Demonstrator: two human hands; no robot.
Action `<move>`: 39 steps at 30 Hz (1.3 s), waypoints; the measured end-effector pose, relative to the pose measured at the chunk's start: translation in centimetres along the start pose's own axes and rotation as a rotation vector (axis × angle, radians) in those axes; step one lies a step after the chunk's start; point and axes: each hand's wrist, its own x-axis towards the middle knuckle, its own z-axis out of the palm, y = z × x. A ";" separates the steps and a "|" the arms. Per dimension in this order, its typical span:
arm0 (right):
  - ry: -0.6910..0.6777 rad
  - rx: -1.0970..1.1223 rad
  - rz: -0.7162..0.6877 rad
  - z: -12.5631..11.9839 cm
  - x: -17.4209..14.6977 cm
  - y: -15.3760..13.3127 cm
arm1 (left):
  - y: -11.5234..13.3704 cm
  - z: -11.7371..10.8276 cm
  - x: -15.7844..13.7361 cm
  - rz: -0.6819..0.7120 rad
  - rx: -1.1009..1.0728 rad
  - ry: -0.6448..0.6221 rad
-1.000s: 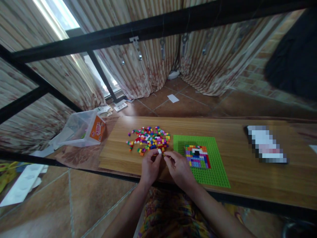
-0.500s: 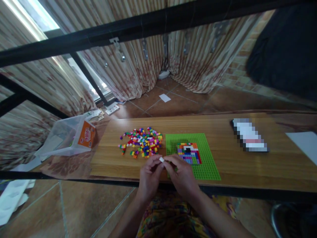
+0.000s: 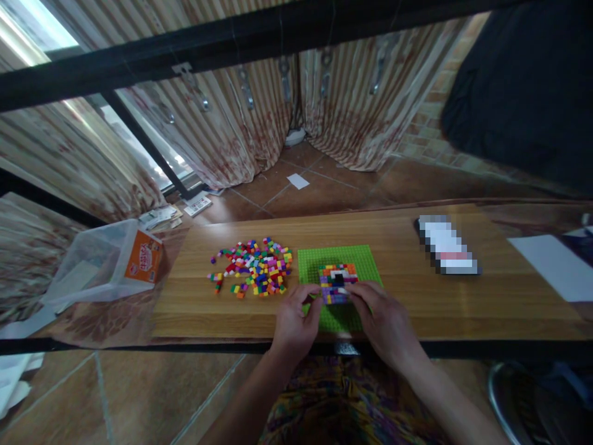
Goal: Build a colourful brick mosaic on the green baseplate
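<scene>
On the wooden tabletop lies a green studded baseplate (image 3: 368,256), bearing a block of multicoloured toy bricks (image 3: 330,296) with black and white ones near its middle. My right hand (image 3: 384,321) pinches a small white brick (image 3: 341,290) between thumb and fingertips, over the block's right part; whether it touches the bricks below, I cannot tell. Beside the block's left edge is my left hand (image 3: 296,321), its thumb and index finger apart with nothing visible between them. The hands cover part of the baseplate's near and right areas.
Left of the baseplate spreads a pile of loose bricks (image 3: 262,269). A clear plastic box (image 3: 104,259) with an orange label stands beyond the table's left end. A phone (image 3: 447,244) lies right, near white paper (image 3: 551,262). A black bar (image 3: 208,59) crosses above.
Both hands have moved right, from the table's near side to the brick block. The white brick, earlier between both hands' fingertips, is now in my right hand alone. The view has shifted slightly right.
</scene>
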 end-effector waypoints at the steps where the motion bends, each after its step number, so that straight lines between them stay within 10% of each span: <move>1: -0.003 -0.019 -0.024 -0.1 0.5 0.3 | 0.1 0.2 0.4 0.041 0.050 -0.013; 8: -0.045 -0.084 -0.123 0.3 2.2 1.4 | 0.2 1.9 2.5 0.202 0.327 -0.043; 21: 0.023 0.105 0.112 -0.2 2.4 1.2 | -0.3 2.6 3.0 0.293 0.461 0.019; 39: -0.005 0.159 0.162 0.0 2.9 1.7 | -0.1 2.7 3.2 0.226 0.501 -0.009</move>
